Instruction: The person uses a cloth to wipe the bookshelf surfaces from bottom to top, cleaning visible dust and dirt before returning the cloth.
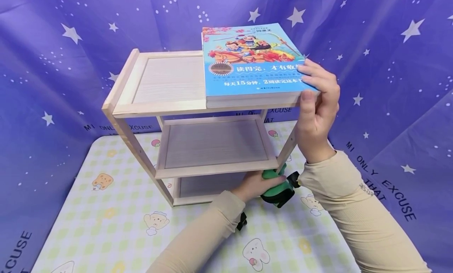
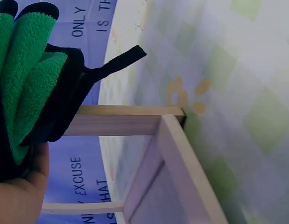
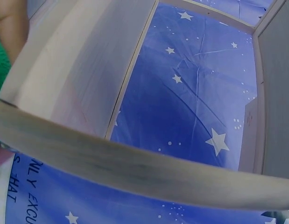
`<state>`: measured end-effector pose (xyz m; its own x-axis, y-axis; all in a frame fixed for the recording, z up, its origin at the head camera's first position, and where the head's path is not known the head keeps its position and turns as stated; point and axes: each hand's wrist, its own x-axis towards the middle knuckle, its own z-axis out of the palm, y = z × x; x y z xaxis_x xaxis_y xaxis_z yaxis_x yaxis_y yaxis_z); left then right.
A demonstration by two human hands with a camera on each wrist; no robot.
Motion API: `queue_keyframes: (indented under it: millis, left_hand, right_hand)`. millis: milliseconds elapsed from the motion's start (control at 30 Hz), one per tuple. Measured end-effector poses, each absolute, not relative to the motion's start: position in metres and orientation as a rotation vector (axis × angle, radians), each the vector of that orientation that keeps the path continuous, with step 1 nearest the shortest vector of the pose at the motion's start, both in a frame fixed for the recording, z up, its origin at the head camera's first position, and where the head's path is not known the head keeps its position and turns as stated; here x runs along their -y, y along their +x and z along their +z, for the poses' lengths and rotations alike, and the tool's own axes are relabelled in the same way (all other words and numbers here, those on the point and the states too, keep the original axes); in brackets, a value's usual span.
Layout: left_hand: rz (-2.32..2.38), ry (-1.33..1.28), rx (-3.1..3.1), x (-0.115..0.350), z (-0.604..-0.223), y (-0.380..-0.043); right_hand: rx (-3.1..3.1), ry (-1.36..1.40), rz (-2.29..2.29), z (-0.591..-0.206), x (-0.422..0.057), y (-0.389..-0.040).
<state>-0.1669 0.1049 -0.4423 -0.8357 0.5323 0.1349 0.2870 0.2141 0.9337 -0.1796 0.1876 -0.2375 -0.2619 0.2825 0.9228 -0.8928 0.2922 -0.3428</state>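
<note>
A light wooden three-tier shelf [image 1: 170, 112] stands upright. On the right of its top board lies a thick blue book [image 1: 255, 76] with a colourful illustrated cover. My right hand [image 1: 320, 104] grips the book's near right corner, fingertips over the cover's edge and thumb at its front side. Lower down, beside the shelf's right legs, my left hand [image 1: 255, 184] holds a fuzzy green-and-black glove [image 1: 277, 190]. The left wrist view shows that glove [image 2: 34, 70] close up, with black fingertips and a black strap. In the right wrist view the right hand is out of sight.
Under the shelf is a table [image 1: 134, 233] with a green-checked cartoon cloth. A purple curtain [image 1: 177, 13] with white stars hangs behind and at both sides. The shelf's middle board [image 1: 216, 143] lies just above the left hand.
</note>
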Motion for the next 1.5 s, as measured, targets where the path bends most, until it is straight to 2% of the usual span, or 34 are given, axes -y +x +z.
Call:
queue_keyframes:
  millis: [267,800,1000,1333,1500]
  left_hand:
    - [1.463,0.713,-2.405,-0.1,-0.465,-0.164]
    - [1.219,0.686,-2.522,-0.099,-0.48,-0.162]
    - [1.266,0.637,-2.493,-0.101,-0.481,-0.161]
    - [1.541,0.372,-2.34,-0.107,-0.484,-0.15]
    - [1.644,0.351,-2.308,-0.108,-0.478,-0.148]
  right_hand:
    - [1.391,0.618,1.269,-0.237,-0.186,-0.179]
    - [1.378,0.614,1.281,-0.236,-0.185,-0.178]
    - [1.385,0.608,1.281,-0.236,-0.185,-0.178]
    - [1.389,0.611,1.272,-0.239,-0.188,-0.181]
    - [1.373,0.621,1.26,-0.239,-0.189,-0.183]
